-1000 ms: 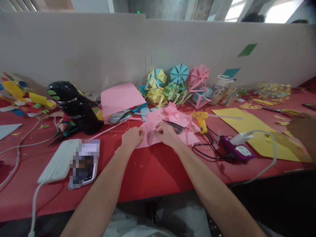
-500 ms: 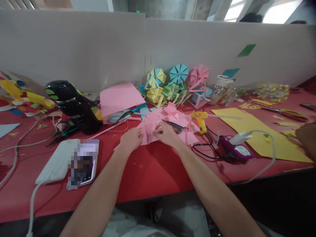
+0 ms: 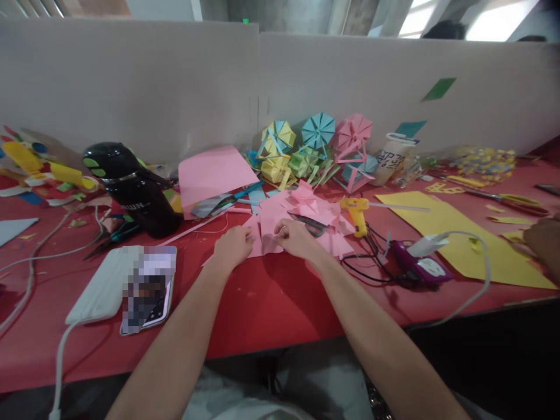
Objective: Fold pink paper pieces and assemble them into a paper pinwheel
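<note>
Both hands work at a heap of pink paper pieces (image 3: 335,219) at the middle of the red table. My right hand (image 3: 296,240) pinches the edge of a pink paper piece (image 3: 268,230) that stands slightly raised between the hands. Just left of it, my left hand (image 3: 234,245) has its fingers curled onto another pink paper piece (image 3: 255,247) lying low on the table. The fingertips of this hand are partly hidden. Dark scissor handles (image 3: 315,227) show among the pink pieces, right behind my right hand.
A yellow glue gun (image 3: 356,213) and a purple power box (image 3: 422,265) with cables lie to the right, by yellow paper (image 3: 464,239). Folded paper lanterns (image 3: 318,131) stand at the back. A black bottle (image 3: 135,195) and phone (image 3: 160,297) are left; another person's hand (image 3: 545,245) is far right.
The pink piece at my right hand now stands apart from the one under my left hand, with a narrow gap between them. Both hands stay nearly in place.
</note>
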Demonstrator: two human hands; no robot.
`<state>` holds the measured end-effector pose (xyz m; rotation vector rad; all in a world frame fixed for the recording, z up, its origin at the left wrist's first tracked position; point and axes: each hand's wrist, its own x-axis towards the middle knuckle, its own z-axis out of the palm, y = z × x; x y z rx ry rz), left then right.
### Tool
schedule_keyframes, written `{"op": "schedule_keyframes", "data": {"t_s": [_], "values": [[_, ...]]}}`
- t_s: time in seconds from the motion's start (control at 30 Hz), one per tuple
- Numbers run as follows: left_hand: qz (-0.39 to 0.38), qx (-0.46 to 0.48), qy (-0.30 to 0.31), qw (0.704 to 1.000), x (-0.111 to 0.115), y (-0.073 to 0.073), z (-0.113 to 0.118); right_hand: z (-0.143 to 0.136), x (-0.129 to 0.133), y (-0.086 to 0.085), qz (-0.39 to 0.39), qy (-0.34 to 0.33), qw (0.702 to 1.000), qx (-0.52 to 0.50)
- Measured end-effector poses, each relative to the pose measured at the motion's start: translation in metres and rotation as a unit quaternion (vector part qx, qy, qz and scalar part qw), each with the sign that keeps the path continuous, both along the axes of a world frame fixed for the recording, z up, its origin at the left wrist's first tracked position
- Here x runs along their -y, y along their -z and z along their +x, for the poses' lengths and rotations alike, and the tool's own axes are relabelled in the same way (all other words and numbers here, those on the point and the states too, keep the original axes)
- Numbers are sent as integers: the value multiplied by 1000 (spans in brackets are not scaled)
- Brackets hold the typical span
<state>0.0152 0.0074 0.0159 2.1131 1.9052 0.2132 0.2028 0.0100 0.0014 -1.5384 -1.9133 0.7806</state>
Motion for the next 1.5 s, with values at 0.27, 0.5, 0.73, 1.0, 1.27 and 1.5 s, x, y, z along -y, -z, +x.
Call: {"op": "schedule_keyframes", "data": {"t_s": [0.27,0.5,0.73,1.0,1.27,1.5], "values": [[15,-4,13,1000,1,1,0,4,3,-1,-53,-6,993,-101],[11,-15,17,1000,2,-1,1,7,2,-3,-102,-47,987,-118],[8,-21,22,1000,3,-1,0,9,0,1,-102,-58,987,-107],[12,-12,30,999,3,0,0,13,0,2,-112,-55,986,-108],[15,16,33,999,0,7,-4,19,-3,-1,-58,-22,993,-101],[70,35,-61,995,0,-3,-13,21,-11,5,111,110,987,-31]]}}
